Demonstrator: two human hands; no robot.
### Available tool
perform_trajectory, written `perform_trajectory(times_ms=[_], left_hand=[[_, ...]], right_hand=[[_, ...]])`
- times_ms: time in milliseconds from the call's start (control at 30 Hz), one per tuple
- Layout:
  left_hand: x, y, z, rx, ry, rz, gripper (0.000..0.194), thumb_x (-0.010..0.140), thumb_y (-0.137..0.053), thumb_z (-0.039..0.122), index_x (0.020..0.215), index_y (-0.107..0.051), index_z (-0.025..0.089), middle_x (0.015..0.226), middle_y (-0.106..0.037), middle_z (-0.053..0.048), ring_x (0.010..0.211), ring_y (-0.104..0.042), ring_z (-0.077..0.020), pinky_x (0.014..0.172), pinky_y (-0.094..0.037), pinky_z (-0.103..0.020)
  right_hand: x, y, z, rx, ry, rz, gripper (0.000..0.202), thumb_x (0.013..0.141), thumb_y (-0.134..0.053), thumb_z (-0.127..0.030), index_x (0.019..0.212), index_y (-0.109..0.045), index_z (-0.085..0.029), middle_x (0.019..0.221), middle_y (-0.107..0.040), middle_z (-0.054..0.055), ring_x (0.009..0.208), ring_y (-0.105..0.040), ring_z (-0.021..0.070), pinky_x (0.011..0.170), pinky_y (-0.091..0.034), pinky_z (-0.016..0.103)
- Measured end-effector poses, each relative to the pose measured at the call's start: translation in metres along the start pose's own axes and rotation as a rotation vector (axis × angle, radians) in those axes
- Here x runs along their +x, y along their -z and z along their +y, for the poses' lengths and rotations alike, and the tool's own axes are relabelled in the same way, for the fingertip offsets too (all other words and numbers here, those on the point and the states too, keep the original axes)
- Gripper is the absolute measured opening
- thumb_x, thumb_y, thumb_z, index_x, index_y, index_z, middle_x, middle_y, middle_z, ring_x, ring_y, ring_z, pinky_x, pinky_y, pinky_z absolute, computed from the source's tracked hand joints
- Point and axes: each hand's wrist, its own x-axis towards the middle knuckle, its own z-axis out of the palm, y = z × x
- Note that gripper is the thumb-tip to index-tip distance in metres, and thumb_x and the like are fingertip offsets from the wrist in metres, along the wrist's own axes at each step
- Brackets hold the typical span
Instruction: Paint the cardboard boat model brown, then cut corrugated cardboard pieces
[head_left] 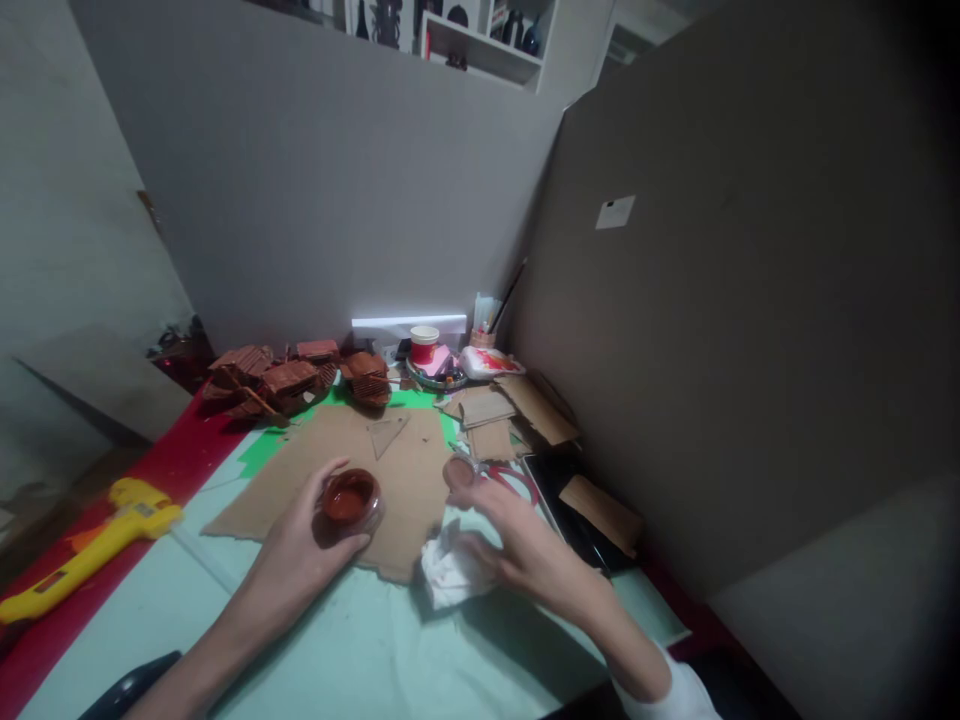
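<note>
Holding the jar: the left hand (309, 520) grasps a small clear jar (352, 503), thumb and fingers around its side.
Jar: uncovered, mouth tipped toward the camera, red-brown paint (346, 506) inside; it is over the near part of the cardboard.
Right hand (525, 545): curled, a fingertip at the lower edge of the lid; I cannot tell whether it grips the lid, the tissue or both.
Lid (458, 471): round, its brown face toward the camera, to the right of the jar and apart from it.
Tissue (448, 572): white and crumpled, just below the lid, by the right thumb.
Cardboard (414, 480): flat on the surface (352, 640), which has a pale green cover; a triangle (386, 435) lies on its far part.
Left edge: a yellow tool (86, 568) lies across the red border.
Far left: brown models (289, 378) stand close together.
Far middle: a red cup (424, 351) stands on a cluttered tray.
Far right: cardboard scraps (491, 440) lie overlapping; a brush (511, 290) leans beyond them.
Behind: a grey partition (300, 200) rises, a white tag (616, 212) on its right panel.
</note>
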Motion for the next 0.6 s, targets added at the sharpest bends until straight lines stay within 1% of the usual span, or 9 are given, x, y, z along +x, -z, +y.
perform_trajectory(times_ms=[67,133,200,267,400,500,600], left_hand=[[0.001,-0.001,0.001,-0.008,0.015,-0.007,0.076,0.067,-0.072,0.035,0.136,-0.041,0.025,0.134,-0.058,-0.012,0.123,-0.059,-0.0310,0.110,-0.042,-0.051],[0.001,-0.002,0.001,-0.028,0.019,-0.021,0.076,0.068,-0.071,0.034,0.136,-0.040,0.026,0.136,-0.056,-0.011,0.124,-0.058,-0.0300,0.109,-0.042,-0.050],[0.000,-0.003,0.001,-0.044,0.019,-0.032,0.076,0.069,-0.071,0.034,0.137,-0.039,0.027,0.137,-0.055,-0.011,0.125,-0.056,-0.0293,0.110,-0.042,-0.050],[0.000,-0.002,0.001,-0.027,0.024,-0.028,0.075,0.068,-0.072,0.034,0.136,-0.039,0.027,0.137,-0.055,-0.011,0.125,-0.056,-0.0296,0.110,-0.041,-0.051],[-0.002,-0.002,0.001,-0.003,0.025,-0.026,0.074,0.069,-0.071,0.033,0.137,-0.040,0.026,0.136,-0.056,-0.012,0.125,-0.057,-0.0303,0.110,-0.042,-0.051],[-0.003,-0.004,0.002,0.001,0.030,-0.036,0.074,0.071,-0.069,0.032,0.138,-0.039,0.027,0.135,-0.057,-0.012,0.124,-0.058,-0.0299,0.109,-0.043,-0.050],[-0.004,-0.006,0.002,0.020,0.035,-0.046,0.074,0.072,-0.069,0.031,0.139,-0.038,0.029,0.136,-0.057,-0.010,0.125,-0.058,-0.0286,0.109,-0.043,-0.049]], right_hand=[[0.017,0.005,0.014,-0.028,-0.011,0.020,0.036,0.094,-0.058,-0.021,0.129,-0.052,-0.016,0.124,-0.061,0.012,0.111,-0.055,0.0239,0.096,-0.045,0.037],[0.032,0.011,0.028,-0.072,-0.041,0.021,0.047,0.089,-0.063,-0.018,0.133,-0.048,-0.013,0.126,-0.059,0.015,0.113,-0.052,0.0270,0.097,-0.043,0.041],[0.044,0.015,0.040,-0.111,-0.064,-0.010,0.061,0.082,-0.070,-0.017,0.137,-0.044,-0.009,0.127,-0.057,0.019,0.114,-0.050,0.0302,0.097,-0.042,0.044],[0.052,0.014,0.047,-0.139,-0.068,-0.062,0.069,0.076,-0.074,-0.016,0.137,-0.044,-0.008,0.125,-0.057,0.019,0.112,-0.051,0.0308,0.094,-0.044,0.043],[0.060,0.003,0.053,-0.176,-0.045,-0.131,0.066,0.071,-0.070,-0.008,0.132,-0.048,-0.008,0.120,-0.058,0.018,0.108,-0.052,0.0293,0.092,-0.044,0.041],[0.061,-0.003,0.056,-0.182,-0.025,-0.130,0.062,0.072,-0.064,-0.005,0.132,-0.048,-0.009,0.121,-0.057,0.018,0.110,-0.052,0.0293,0.094,-0.042,0.041],[0.063,-0.006,0.059,-0.164,-0.002,-0.110,0.058,0.074,-0.061,-0.005,0.131,-0.047,-0.012,0.119,-0.058,0.017,0.110,-0.052,0.0295,0.095,-0.041,0.044]])
